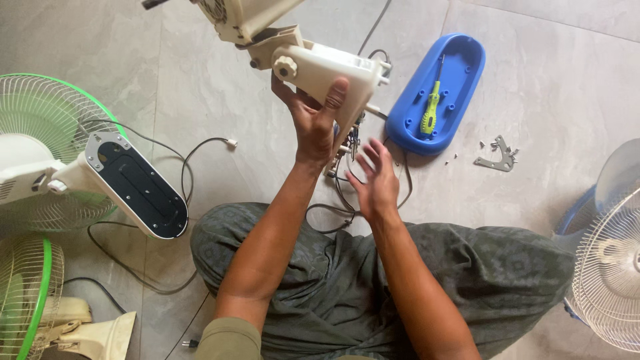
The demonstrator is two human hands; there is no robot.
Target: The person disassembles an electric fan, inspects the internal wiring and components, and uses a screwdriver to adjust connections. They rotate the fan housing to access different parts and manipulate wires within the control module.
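Note:
My left hand (313, 117) grips a cream plastic fan stand housing (327, 70) held up above the floor, thumb over its front face. A round cream knob (285, 66) sits on its left side, and the fan body (240, 17) continues off the top edge. My right hand (375, 177) hovers just below the housing with fingers spread, next to wires and small parts (350, 143) hanging from its underside; it holds nothing.
A blue oval base cover (460, 60) lies on the tiled floor holding a yellow-green screwdriver (430, 110). A metal bracket (499, 157) and small screws lie to its right. Fans stand at left (47, 120), with an upturned base (140, 187), and at right (610, 267). Black cords (193, 157) trail across the floor.

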